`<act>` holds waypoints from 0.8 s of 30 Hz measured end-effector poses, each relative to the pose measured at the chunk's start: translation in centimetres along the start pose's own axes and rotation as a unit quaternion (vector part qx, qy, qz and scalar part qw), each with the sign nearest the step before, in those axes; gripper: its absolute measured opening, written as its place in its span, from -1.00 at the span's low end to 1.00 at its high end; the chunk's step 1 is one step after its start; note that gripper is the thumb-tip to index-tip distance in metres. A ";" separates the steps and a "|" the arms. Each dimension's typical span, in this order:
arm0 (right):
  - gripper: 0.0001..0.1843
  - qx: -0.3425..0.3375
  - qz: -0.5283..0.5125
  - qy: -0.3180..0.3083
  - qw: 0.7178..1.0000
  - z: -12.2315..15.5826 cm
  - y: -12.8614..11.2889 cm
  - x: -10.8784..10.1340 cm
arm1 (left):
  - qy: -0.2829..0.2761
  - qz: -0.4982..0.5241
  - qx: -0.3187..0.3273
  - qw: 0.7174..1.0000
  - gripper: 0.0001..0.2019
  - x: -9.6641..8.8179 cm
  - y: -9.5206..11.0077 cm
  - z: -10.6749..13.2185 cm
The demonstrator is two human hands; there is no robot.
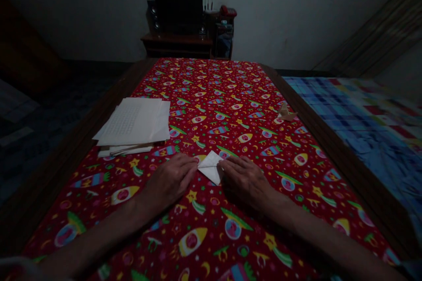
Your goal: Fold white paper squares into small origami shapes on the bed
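Observation:
A small folded white paper (211, 167) lies on the red rocket-print tablecloth (214, 96) in front of me. My left hand (171, 180) rests flat on the cloth with its fingertips touching the paper's left corner. My right hand (244, 179) lies flat on the other side, fingers stretched onto the paper's right edge. Both hands press down on the paper rather than grip it. Part of the paper is hidden under the fingers.
A stack of white sheets (135, 125) lies at the left of the table. A small folded tan paper figure (286, 113) sits near the right edge. A blue checked bed cover (362, 118) lies to the right. A dark cabinet with a screen (178, 13) stands behind.

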State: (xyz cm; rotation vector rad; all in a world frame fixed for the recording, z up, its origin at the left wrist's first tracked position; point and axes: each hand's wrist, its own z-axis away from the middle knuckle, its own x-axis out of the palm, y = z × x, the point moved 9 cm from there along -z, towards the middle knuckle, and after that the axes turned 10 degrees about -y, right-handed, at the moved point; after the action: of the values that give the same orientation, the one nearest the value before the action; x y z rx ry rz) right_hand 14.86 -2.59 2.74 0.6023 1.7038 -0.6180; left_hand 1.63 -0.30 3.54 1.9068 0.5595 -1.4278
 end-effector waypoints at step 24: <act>-0.63 0.235 -0.432 0.062 0.868 -2.6 4.3 -0.7 | 0.044 0.204 -0.007 0.978 -0.74 -1.7 1.8 -3.9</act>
State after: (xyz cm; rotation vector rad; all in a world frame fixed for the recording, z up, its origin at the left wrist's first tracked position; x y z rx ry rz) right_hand 16.10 2.31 3.59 0.1634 1.9226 -1.6993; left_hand 4.88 1.45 6.29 1.9417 0.1963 -1.0765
